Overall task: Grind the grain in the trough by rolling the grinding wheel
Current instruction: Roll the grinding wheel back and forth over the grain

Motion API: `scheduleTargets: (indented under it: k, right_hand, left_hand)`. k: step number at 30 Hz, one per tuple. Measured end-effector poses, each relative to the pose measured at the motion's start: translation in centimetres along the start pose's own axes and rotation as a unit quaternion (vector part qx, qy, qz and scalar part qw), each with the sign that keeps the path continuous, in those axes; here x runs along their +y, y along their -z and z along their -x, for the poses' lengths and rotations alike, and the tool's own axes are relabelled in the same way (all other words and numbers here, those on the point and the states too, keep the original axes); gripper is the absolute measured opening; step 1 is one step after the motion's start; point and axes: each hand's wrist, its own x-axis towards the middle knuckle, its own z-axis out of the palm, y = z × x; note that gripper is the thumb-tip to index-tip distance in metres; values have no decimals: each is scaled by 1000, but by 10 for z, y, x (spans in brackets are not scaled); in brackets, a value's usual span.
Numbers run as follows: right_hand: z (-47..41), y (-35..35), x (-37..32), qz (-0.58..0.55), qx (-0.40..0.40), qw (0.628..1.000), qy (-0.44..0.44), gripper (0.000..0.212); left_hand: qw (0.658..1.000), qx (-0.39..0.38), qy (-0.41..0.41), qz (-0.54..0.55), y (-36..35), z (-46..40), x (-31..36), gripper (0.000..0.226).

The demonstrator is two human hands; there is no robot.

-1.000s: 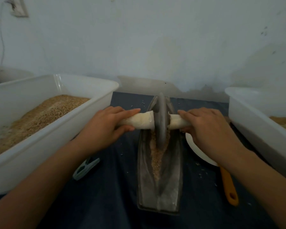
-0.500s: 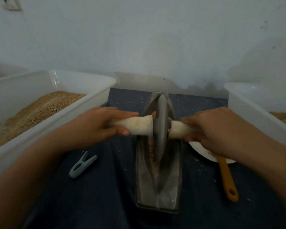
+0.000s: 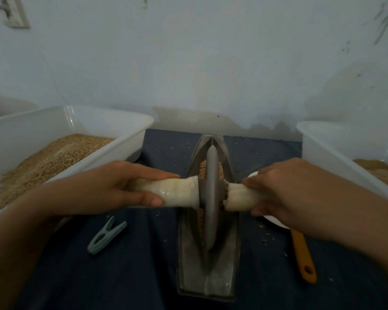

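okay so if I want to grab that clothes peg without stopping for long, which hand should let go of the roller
Left. The left hand grips the handle just above the clothes peg; the right hand sits across the trough.

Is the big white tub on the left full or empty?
Partly full. The white tub holds a sloping heap of brown grain that stays below its rim.

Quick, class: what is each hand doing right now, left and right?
Left hand: closed, fingers wrapped round the left handle of the grinding wheel.
Right hand: closed, gripping the right handle.
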Motion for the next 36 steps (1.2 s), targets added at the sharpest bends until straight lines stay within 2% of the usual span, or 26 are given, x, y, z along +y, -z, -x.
scheduleTargets:
  k: [2,4,7,10,13,15,18,22,24,26,30,34,36]
  right_hand:
    - [9,7,-1,-36,-8,999,7,36]
    - [8,4,1,-26,4,1000,7,35]
    - [-13,-16,5,9,65,997,-32,34]
    - [-32,-46,10,22,135,986,-99,50]
    - [-36,-58,16,22,161,980,-114,56]
    - [-34,-53,16,16,147,984,-100,52]
    - [-24,-31,9,37,81,995,-49,42]
    - [-1,2,-1,20,11,1000,10,40]
    - [8,9,-3,-5,-10,1000,18,42]
    - [8,7,-2,-15,-1,1000,14,43]
    - [-18,-22,11,7,75,997,-36,42]
    - [-37,-57,20,20,159,980,-116,54]
    - [-36,-61,21,16,164,979,-117,53]
  left_hand:
    - [999,-38,-6,6,3,2,2,46]
    - [1000,-19,1,-7,0,0,2,46]
    - [993,91,6,-77,-11,-10,-6,54]
    - [963,197,8,-184,-27,-27,-18,53]
    - [943,234,-6,-236,-32,-38,-22,58]
    - [952,212,-2,-219,-28,-37,-20,57]
    - [981,141,8,-134,-17,-22,-14,54]
    - [1000,-31,2,-1,1,1,-4,47]
    - [998,-68,-2,14,5,3,-2,47]
    - [999,-37,4,6,4,1,-1,45]
    - [990,99,27,-92,-13,-12,-7,51]
    - [936,240,6,-257,-34,-35,-19,55]
    - [921,252,0,-297,-35,-40,-21,56]
